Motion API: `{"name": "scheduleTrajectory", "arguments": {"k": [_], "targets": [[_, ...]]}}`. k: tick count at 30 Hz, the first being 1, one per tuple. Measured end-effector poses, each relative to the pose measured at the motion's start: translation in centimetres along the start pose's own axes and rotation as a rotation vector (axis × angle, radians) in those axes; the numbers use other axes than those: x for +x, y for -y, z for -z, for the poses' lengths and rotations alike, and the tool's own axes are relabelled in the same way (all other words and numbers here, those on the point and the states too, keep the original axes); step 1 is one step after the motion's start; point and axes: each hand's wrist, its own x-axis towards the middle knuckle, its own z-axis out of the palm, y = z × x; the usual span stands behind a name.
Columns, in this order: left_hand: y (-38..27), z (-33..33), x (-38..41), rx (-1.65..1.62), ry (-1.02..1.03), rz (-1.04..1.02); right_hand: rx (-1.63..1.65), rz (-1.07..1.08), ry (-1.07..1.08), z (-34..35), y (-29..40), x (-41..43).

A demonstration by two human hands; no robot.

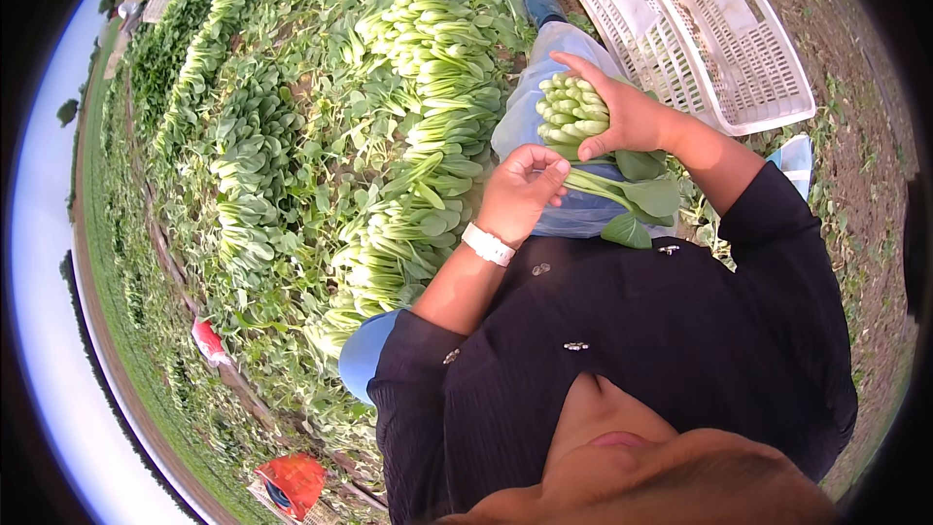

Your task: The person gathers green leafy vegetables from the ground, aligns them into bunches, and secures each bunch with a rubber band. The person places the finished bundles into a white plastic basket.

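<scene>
My right hand [628, 111] is curled around a bunch of leafy greens [572, 109], likely young bok choy, whose pale green stem bases face up and outward. Just below it, my left hand [523, 186], with a white band at the wrist, pinches the stem end of a loose stalk of the same greens [634, 197]. The leaves of that stalk spread to the right over my lap. Beneath both hands lies clear plastic sheeting [525, 113] that covers my leg. The right palm and the lower part of the bunch are hidden.
Long rows of laid-out greens [444, 102] run along my left, with another row [248, 175] farther off. A white slatted plastic crate [758, 51] stands at the upper right, near my blue shoe [541, 4]. A red bag [295, 485] rests on a crate at lower left.
</scene>
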Motion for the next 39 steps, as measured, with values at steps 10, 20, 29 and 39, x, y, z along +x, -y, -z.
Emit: {"name": "scheduleTrajectory", "arguments": {"k": [10, 20, 29, 39], "targets": [[-1.6, -3.1, 1.2, 0.504, -0.255, -0.288, -0.04, -0.012, 0.045, 0.2, 0.5, 0.4], [-2.1, -2.1, 3.0, 0.386, -0.244, -0.304, -0.073, -0.128, 0.316, 3.8, 1.2, 2.5], [-3.8, -2.7, 4.0, 0.579, -0.306, -0.263, -0.066, -0.078, 0.122, 1.6, 2.2, 1.5], [-2.1, 1.0, 3.6, 0.2, -0.171, -0.301, -0.174, -0.204, -0.062, 0.9, 2.1, 0.9]]}}
